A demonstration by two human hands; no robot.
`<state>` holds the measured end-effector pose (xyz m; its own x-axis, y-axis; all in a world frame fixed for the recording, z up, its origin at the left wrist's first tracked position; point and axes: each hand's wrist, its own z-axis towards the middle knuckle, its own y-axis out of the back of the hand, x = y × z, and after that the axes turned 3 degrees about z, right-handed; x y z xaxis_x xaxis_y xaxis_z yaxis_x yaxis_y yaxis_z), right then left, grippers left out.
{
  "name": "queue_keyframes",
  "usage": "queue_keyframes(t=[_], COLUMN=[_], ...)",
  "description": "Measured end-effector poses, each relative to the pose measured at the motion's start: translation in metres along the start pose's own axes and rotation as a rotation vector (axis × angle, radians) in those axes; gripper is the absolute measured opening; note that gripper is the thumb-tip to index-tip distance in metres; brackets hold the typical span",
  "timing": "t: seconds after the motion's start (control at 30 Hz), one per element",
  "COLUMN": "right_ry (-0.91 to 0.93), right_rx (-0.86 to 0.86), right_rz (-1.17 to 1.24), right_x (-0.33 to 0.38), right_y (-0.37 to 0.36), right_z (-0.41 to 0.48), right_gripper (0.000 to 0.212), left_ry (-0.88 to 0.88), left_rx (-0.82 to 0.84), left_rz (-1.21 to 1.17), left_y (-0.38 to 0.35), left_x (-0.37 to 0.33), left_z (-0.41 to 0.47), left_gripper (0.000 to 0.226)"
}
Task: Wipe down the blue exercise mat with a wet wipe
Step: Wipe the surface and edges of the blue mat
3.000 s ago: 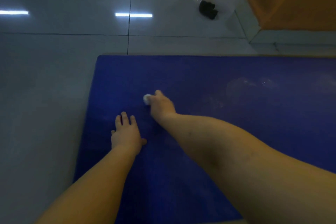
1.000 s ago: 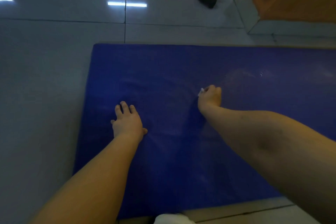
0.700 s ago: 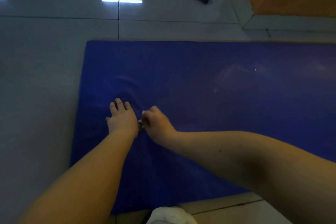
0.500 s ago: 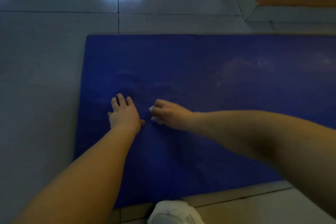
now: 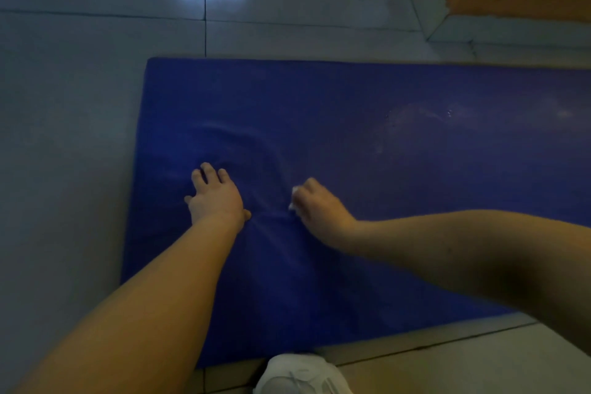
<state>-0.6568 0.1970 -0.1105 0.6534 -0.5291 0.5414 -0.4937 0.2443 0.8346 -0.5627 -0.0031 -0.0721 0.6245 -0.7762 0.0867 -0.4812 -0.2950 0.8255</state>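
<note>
mat flat on floor | left hand spread, pressing mat | right hand clenched round wipe, beside left hand | progress: seemingly midway, damp streaks only near the hands

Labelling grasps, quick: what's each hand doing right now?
Left hand: open, pressing flat on the blue mat.
Right hand: closed on the wet wipe.

Matt blue exercise mat with soft puckered foam-like surface and faint damp sheen, crumpled white wet wipe, glossy pale tiled floor reflecting light, white fabric shoe
</note>
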Motion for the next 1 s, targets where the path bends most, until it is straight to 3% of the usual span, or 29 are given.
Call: queue_keyframes(t=[0.13, 0.23, 0.3, 0.4, 0.5, 0.6, 0.77, 0.87, 0.93, 1.0], right_ry=[0.427, 0.556, 0.515, 0.245, -0.089, -0.179, 0.022, 0.193, 0.359, 0.356], right_rx=[0.38, 0.46, 0.361, 0.153, -0.088, -0.212, -0.101, 0.145, 0.276, 0.314], right_rz=[-0.004, -0.145, -0.221, -0.259, -0.176, -0.017, 0.136, 0.172, 0.132, 0.025], right_x=[-0.005, -0.03, -0.047, -0.064, -0.057, -0.031, 0.011, 0.027, 0.027, 0.025], right_y=[0.008, 0.03, 0.044, 0.054, 0.047, 0.032, 0.006, -0.003, 0.001, 0.009], right_z=[-0.025, 0.0, 0.024, 0.059, 0.086, 0.088, 0.039, -0.001, -0.002, 0.024], right_gripper=[0.009, 0.025, 0.031, 0.02, 0.006, 0.009, 0.006, 0.019, 0.027, 0.023], left_ry=[-0.006, -0.02, -0.027, -0.021, -0.019, -0.017, -0.014, -0.017, -0.01, -0.009], left_rx=[-0.007, -0.017, -0.017, -0.008, -0.005, -0.003, 0.007, 0.004, 0.004, 0.012], left_rz=[0.008, 0.032, 0.041, 0.04, 0.039, 0.034, 0.034, 0.027, 0.024, 0.018], left_y=[-0.002, -0.004, -0.003, -0.003, -0.002, -0.002, -0.001, 0.0, 0.001, 0.002], left_x=[0.003, 0.005, 0.005, 0.005, 0.004, 0.004, 0.003, 0.002, 0.002, 0.003], left_z=[-0.001, -0.002, -0.003, -0.002, -0.002, -0.002, -0.003, -0.003, -0.003, -0.003], left_gripper=[0.111, 0.11, 0.11, 0.11, 0.111, 0.112, 0.112, 0.111, 0.111, 0.111])
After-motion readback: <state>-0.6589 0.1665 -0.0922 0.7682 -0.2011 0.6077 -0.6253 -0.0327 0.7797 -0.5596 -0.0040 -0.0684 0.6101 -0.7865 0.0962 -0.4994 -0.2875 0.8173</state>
